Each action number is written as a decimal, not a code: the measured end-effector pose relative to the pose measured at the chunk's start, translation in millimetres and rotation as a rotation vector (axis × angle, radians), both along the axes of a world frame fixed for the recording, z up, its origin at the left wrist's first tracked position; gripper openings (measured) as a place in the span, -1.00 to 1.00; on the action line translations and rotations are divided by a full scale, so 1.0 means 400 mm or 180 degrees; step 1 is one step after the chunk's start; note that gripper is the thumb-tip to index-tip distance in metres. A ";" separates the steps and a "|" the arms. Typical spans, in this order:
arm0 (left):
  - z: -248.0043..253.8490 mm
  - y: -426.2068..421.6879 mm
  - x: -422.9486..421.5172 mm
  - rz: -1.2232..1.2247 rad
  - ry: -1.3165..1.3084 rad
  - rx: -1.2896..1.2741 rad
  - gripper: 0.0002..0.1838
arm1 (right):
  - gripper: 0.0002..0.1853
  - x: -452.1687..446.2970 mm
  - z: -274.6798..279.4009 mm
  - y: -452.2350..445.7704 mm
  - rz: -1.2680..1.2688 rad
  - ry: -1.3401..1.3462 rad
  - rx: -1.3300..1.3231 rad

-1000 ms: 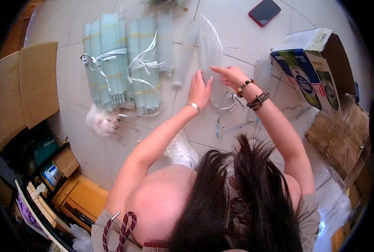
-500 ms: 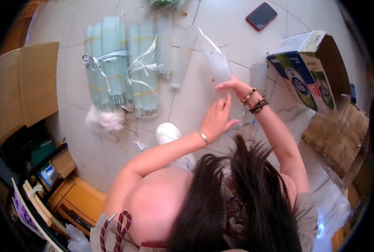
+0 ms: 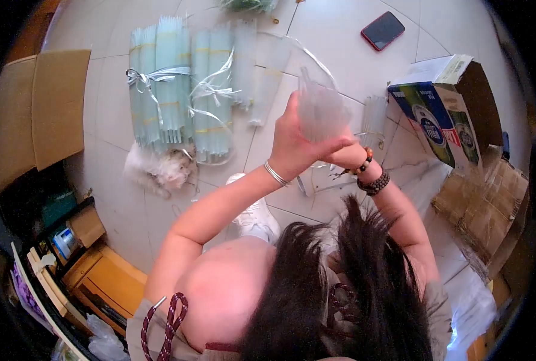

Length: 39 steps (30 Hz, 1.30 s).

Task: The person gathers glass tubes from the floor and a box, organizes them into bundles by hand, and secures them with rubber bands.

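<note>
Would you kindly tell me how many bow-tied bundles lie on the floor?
2: a left bundle and a right bundle beside it, both upper left; others may be hidden.

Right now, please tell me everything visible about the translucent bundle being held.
The translucent bundle looks like thin plastic pieces gathered together, whitish, with an uneven far end. The left hand holds its left side; the right hand is at its near end, where contact is partly hidden. Its exact tilt is unclear.

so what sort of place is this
Probably a home, its tiled floor serving as a makeshift workspace: tied bundles lie there beside what looks like a small white dog, with a phone farther off.
</note>
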<state>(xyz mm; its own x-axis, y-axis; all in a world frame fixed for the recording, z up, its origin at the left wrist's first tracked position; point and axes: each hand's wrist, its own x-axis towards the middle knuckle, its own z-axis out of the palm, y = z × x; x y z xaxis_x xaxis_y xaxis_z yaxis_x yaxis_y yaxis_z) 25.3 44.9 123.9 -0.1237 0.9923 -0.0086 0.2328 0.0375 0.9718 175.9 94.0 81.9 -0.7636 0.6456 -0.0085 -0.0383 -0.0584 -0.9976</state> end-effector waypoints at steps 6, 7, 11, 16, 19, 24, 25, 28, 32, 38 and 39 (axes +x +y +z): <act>-0.041 0.032 -0.049 -0.0422 0.0445 0.2093 -0.23 | -0.47 -0.032 -0.046 -0.016 -0.0420 0.0663 0.0329; -0.054 0.028 -0.047 -0.0469 0.0389 0.2050 -0.20 | -0.51 -0.038 -0.063 -0.023 -0.0470 0.0661 0.0248; -0.054 0.005 -0.054 -0.0350 0.0383 0.1775 -0.60 | -0.49 -0.040 -0.181 -0.054 -0.0450 0.0424 -0.0020; -0.196 -0.019 -0.063 -0.0405 0.0778 0.1535 -0.11 | -0.46 -0.046 -0.165 -0.046 -0.0171 -0.0315 0.0619; -0.202 -0.012 -0.068 -0.0403 0.1477 0.1340 0.01 | -0.49 -0.035 -0.278 -0.061 -0.0182 -0.0457 0.0906; -0.109 0.007 -0.059 -0.0356 0.2007 0.0627 0.27 | -0.56 -0.037 -0.265 -0.052 -0.0627 -0.0050 0.0561; -0.113 0.010 -0.056 -0.0321 0.1944 0.0642 0.47 | -0.56 -0.036 -0.235 -0.040 -0.0674 0.0099 0.0352; -0.143 -0.008 -0.023 0.0107 -0.0074 0.0229 0.58 | -0.59 -0.052 -0.128 0.022 -0.0629 0.0614 -0.0842; -0.096 -0.050 -0.035 0.0190 -0.0686 -0.0232 0.66 | -0.64 -0.092 -0.050 0.027 -0.0557 0.1122 -0.2457; -0.048 -0.192 -0.084 0.0479 -0.0633 -0.0416 0.20 | -0.56 -0.161 -0.004 0.005 -0.0183 0.1293 -0.3172; -0.067 -0.247 -0.101 0.0580 -0.0751 -0.0526 -0.01 | -0.55 -0.166 -0.013 0.009 -0.0087 0.1442 -0.3456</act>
<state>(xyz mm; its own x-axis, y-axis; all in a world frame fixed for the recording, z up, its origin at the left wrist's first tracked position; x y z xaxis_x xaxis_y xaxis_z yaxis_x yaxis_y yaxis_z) -15.2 -53.8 97.1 -0.2745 0.9368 -0.2169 -0.0227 0.2192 0.9754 109.3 97.6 76.7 -0.8243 0.4831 -0.2953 -0.3910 -0.8629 -0.3202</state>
